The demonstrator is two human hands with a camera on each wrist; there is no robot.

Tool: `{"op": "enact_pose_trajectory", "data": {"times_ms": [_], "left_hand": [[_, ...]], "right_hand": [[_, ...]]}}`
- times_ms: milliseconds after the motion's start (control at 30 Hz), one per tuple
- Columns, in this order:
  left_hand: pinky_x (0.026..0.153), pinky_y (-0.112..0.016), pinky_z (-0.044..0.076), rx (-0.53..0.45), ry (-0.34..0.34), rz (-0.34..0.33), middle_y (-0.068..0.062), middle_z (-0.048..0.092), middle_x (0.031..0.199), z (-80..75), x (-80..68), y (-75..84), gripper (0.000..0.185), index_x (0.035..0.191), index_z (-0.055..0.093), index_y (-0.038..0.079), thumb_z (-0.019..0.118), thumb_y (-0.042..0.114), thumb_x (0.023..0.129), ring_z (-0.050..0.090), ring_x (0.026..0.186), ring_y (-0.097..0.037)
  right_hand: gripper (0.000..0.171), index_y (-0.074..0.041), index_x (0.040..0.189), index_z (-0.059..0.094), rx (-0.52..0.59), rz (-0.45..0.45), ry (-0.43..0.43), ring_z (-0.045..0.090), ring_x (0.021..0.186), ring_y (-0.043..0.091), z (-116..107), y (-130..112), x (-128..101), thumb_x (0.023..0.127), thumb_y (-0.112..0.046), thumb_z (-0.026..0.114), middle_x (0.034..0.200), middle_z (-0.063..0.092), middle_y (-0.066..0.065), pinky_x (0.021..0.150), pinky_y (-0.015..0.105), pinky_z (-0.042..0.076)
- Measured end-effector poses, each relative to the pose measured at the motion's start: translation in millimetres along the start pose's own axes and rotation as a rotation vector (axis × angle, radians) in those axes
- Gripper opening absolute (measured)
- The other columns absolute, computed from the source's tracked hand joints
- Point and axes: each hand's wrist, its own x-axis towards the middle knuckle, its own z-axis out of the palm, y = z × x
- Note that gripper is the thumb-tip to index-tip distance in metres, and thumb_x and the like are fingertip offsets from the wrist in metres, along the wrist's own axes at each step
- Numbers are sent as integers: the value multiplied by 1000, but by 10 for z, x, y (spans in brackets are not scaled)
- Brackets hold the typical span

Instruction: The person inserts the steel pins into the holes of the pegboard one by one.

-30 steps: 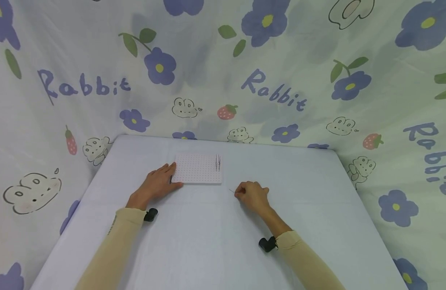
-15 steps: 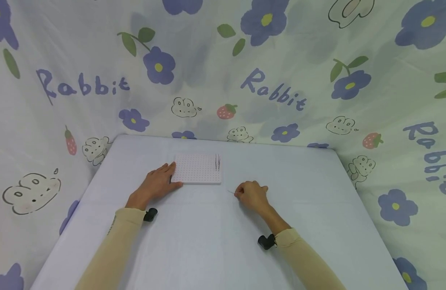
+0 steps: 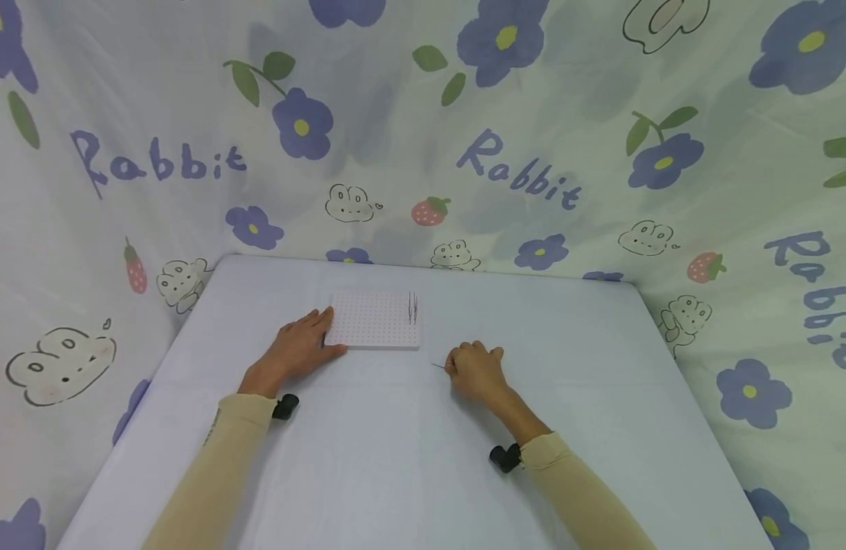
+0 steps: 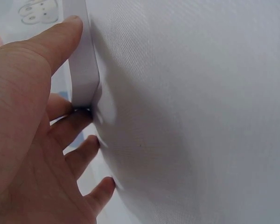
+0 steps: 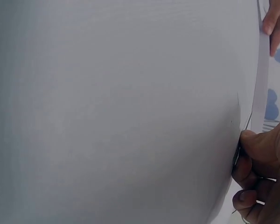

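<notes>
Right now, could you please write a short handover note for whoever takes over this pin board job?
Left hand: rests against the near left corner of the perforated board, steadying it.
Right hand: fingers pinch one thin pin just above the table, right of the board.
Done: a few pins stand at the board's far right corner.
Left: the held pin is not yet in the board.

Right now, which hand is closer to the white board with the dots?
Left. The left hand touches the board's left edge; the right hand is apart from it, pinching a thin pin.
</notes>
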Motion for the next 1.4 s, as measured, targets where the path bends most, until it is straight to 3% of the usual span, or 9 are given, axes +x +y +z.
{"op": "enact_pose_trajectory", "data": {"times_ms": [500, 767, 1067, 1400], "left_hand": [[117, -66, 19, 10, 7, 7, -23, 24, 163, 28, 12, -26, 90, 158, 21, -3, 62, 49, 97, 20, 150, -45], [117, -66, 18, 3, 4, 9, -23, 24, 163, 21, 8, -10, 89, 158, 21, -4, 62, 48, 97, 20, 150, -45], [116, -67, 20, 9, 2, 13, -24, 25, 163, 8, -3, 3, 88, 157, 22, -5, 62, 47, 98, 21, 150, -46], [117, -66, 19, 7, 3, 8, -23, 24, 163, 2, -10, 14, 88, 157, 22, -5, 62, 47, 98, 20, 150, -45]], "right_hand": [[15, -22, 84, 68, 113, 15, 13, 49, 79, 14, -104, 5, 82, 98, -18, 64, 76, 60, -12, 80, 48, 32], [14, -16, 96, 70, 235, -63, 176, 52, 77, 12, -285, -83, 215, 102, -24, 61, 82, 67, -10, 81, 46, 32], [9, -14, 86, 71, 269, -118, 335, 58, 72, 13, -470, -138, 399, 87, -21, 65, 76, 67, -8, 77, 48, 37], [6, -17, 85, 67, 446, -122, 269, 61, 78, 16, -524, -199, 624, 86, -22, 63, 80, 69, -8, 96, 64, 34]]}}
